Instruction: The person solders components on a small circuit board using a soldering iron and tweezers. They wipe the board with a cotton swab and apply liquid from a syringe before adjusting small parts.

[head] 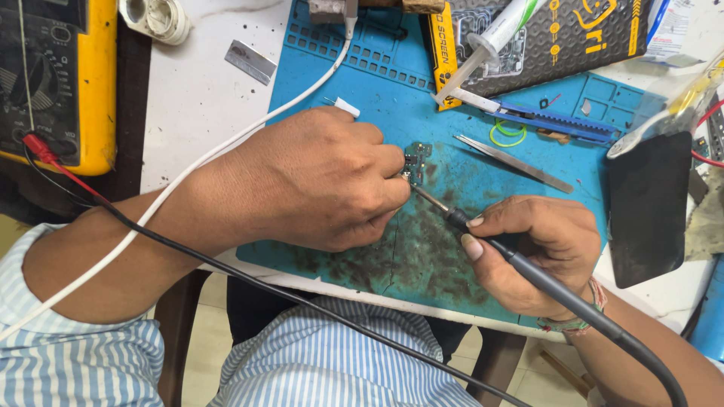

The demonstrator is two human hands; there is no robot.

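My left hand [317, 181] rests knuckles-up on the blue work mat [452, 113], fingers curled and pressed against a small green circuit board [415, 160]. My right hand [532, 252] grips a black soldering iron [520, 265] like a pen. Its metal tip [426, 197] points up-left and reaches the lower edge of the board, next to my left fingertips. The iron's black cable runs off to the lower right. The part of the board under my left fingers is hidden.
Metal tweezers [513, 162] and a blue tool [558, 123] lie on the mat behind my right hand. A syringe [490, 41] rests on a dark package. A yellow multimeter [56, 79] sits far left, a black phone [648, 207] at right. A white cable [226, 147] crosses my left forearm.
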